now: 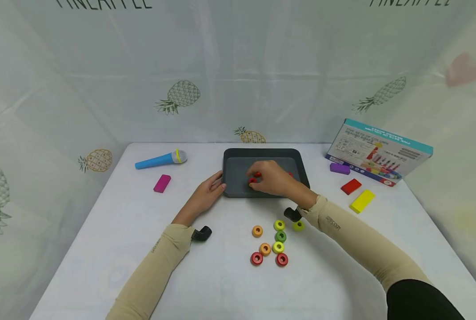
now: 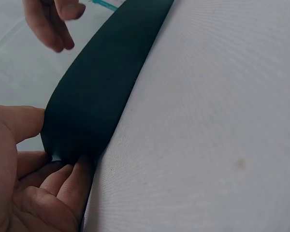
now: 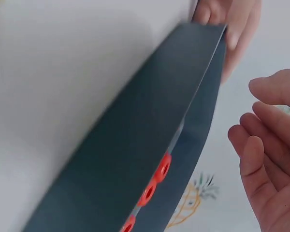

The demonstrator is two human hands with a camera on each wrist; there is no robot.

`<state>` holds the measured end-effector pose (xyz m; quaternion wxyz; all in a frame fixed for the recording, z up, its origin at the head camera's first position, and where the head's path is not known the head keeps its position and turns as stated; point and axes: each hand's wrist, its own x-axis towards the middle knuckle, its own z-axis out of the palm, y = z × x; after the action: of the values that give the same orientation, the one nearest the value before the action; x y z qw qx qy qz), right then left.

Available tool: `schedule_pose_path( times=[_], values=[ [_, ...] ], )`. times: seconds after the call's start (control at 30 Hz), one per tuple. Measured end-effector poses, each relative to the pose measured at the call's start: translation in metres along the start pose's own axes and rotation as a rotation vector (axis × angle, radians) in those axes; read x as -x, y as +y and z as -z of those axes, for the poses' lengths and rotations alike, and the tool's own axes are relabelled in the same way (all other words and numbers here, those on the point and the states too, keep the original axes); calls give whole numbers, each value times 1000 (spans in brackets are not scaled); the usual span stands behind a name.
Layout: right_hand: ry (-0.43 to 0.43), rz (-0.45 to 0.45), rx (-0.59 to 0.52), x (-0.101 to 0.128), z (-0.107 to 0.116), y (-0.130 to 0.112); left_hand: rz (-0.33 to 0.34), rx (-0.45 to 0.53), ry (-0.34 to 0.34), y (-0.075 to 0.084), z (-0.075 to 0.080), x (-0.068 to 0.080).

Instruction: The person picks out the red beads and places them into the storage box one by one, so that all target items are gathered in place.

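Observation:
A dark grey rectangular tray (image 1: 231,171) lies at the back middle of the table. At its left end my left hand (image 1: 207,194) holds the corner, with the thumb on one side and bent fingers (image 2: 70,186) low against the wall. Over the tray's inside is my right hand (image 1: 270,178), its fingers loosely bent and apart from the thumb. Nothing shows between them in the right wrist view. Small red rings (image 3: 163,166) lie inside the tray. One red ring (image 1: 252,180) appears beside the right fingertips in the head view.
In front of the tray lie several loose rings: orange (image 1: 257,231), yellow (image 1: 279,225), green (image 1: 280,236) and red (image 1: 256,258). A toy microphone (image 1: 158,161) and magenta block (image 1: 162,183) lie left. Purple (image 1: 339,169), red (image 1: 351,186) and yellow blocks (image 1: 362,201) lie right, near a printed box (image 1: 378,151).

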<state>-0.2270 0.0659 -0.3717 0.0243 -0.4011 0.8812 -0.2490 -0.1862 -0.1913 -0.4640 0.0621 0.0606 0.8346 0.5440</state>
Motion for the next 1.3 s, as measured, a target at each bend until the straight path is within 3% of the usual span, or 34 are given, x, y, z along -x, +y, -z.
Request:
schedule_pose_path(
  times=[0.43,0.77,1.07,1.3],
  values=[
    [-119,145,-100,48,-6,-34,3,-16,20,2,1,-3],
    [-332,194,-197,89,-33,-55,-1,0,2,1,0,-2],
    [-447,207,-129,112,-46,-64,15,-2,-4,1,-1,-1],
    [-449,225,-98,118,-49,-62,16,2,-5,0,-1,-1]
  ],
)
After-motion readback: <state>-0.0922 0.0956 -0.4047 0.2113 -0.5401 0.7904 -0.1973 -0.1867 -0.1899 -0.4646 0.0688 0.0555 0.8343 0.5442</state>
